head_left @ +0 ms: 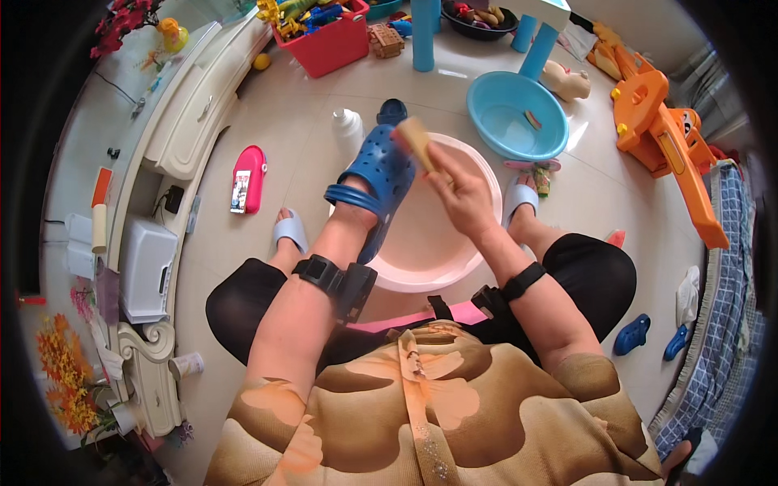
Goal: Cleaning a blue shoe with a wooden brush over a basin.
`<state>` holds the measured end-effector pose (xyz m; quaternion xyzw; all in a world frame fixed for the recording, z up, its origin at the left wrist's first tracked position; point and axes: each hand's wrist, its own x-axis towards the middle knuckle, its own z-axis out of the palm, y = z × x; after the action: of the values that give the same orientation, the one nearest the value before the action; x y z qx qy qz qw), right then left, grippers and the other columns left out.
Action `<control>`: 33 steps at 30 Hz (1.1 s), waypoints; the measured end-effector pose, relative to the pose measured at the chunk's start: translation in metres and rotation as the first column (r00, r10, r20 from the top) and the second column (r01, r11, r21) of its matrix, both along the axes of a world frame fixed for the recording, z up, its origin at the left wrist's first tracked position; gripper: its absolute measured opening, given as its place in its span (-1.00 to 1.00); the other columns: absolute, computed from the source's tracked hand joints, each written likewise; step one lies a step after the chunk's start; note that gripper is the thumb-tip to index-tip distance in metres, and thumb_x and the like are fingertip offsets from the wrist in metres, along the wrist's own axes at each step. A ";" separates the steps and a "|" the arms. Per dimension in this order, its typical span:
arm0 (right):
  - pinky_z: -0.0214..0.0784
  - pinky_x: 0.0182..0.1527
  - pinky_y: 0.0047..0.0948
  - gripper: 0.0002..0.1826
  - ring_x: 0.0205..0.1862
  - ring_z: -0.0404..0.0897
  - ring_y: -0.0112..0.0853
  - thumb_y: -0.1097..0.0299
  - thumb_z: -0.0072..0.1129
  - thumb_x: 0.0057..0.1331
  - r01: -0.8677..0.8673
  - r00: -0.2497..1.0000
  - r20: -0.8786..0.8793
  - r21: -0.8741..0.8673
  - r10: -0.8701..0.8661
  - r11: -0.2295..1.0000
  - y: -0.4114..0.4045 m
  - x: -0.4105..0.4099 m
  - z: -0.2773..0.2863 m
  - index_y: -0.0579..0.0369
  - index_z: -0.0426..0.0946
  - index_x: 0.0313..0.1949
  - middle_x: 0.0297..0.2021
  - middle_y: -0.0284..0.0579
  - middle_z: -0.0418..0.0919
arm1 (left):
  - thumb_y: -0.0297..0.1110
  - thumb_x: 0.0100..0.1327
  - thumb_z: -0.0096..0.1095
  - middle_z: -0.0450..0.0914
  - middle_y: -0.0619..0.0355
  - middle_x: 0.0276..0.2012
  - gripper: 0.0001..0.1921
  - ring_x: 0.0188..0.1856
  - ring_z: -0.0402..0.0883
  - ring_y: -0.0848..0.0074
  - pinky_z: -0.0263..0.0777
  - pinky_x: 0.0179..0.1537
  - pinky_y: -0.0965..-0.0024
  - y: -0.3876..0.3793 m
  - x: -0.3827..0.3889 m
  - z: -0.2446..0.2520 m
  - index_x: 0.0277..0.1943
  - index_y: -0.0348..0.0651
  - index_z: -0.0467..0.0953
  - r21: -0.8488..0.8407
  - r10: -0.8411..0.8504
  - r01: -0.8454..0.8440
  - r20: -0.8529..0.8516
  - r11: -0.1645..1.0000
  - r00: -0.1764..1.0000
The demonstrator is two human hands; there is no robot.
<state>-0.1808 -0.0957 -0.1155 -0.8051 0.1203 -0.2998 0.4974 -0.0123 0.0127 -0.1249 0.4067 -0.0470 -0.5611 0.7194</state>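
Observation:
A blue foam clog (pixel 380 158) with ventilation holes is fitted over my left hand (pixel 355 182); its fingers are hidden inside. The heel strap crosses near my wrist. In my right hand (pixel 462 191) is a scrubbing brush (pixel 416 143) with a light wood-coloured back, its toe-side end blurred against the clog's edge. Both hands are above the rim of a pale pink basin (pixel 437 282) on the floor between my feet. Beyond the toe stands another blue clog (pixel 392 111), partly hidden. A white bottle (pixel 347 129) stands just left of it.
A light-blue basin (pixel 516 115) sits ahead right, with a small coloured item inside. To the left are a pink case (pixel 250 176) with a phone on it and a cream cabinet (pixel 194 103). A red toy bin (pixel 328 45) and orange slide (pixel 674 146) stand farther off.

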 end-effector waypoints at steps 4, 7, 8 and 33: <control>0.47 -0.02 -0.33 -0.47 -0.09 0.67 -0.18 0.30 0.22 0.31 -0.113 0.993 -0.018 -0.033 0.113 0.993 0.033 -0.007 -0.013 -0.20 0.39 0.28 -0.11 0.15 0.61 | -0.29 0.35 0.03 0.59 0.06 -0.19 -0.77 -0.14 0.55 0.36 0.42 -0.11 0.30 0.003 -0.008 -0.009 0.00 -0.14 0.49 0.069 0.100 -0.107 0.101 0.992 0.990; 0.45 0.01 -0.34 -0.49 -0.07 0.66 -0.18 0.30 0.22 0.31 -0.049 0.998 0.047 0.003 0.049 0.999 0.001 0.003 0.004 -0.23 0.42 0.26 -0.08 0.16 0.60 | -0.30 0.36 0.03 0.59 0.06 -0.18 -0.77 -0.14 0.55 0.36 0.41 -0.11 0.30 0.004 -0.006 -0.009 0.00 -0.14 0.49 0.084 0.037 -0.053 0.181 0.995 0.983; 0.43 0.03 -0.37 -0.51 -0.06 0.66 -0.19 0.31 0.21 0.32 0.063 0.994 0.088 0.039 -0.066 0.997 -0.011 0.006 0.007 -0.24 0.43 0.25 -0.07 0.16 0.60 | -0.30 0.36 0.03 0.59 0.05 -0.18 -0.77 -0.13 0.55 0.36 0.41 -0.11 0.31 0.002 -0.007 -0.013 0.00 -0.13 0.49 0.092 0.014 -0.034 0.212 0.995 0.977; 0.43 0.00 -0.46 -0.57 -0.14 0.59 -0.49 0.40 0.13 0.37 -0.242 0.937 -0.269 -0.042 0.223 0.969 0.037 0.000 0.000 -0.07 0.45 0.24 -0.10 -0.13 0.66 | -0.31 0.36 0.01 0.59 0.05 -0.16 -0.76 -0.10 0.55 0.36 0.41 -0.07 0.31 0.023 0.003 -0.060 0.02 -0.13 0.48 0.322 -0.322 0.046 0.902 0.945 0.289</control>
<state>-0.1809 -0.0590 -0.1150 -0.8643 0.0777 -0.1341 0.4786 -0.0098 0.0354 -0.1853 0.7304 -0.4390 -0.2967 0.4310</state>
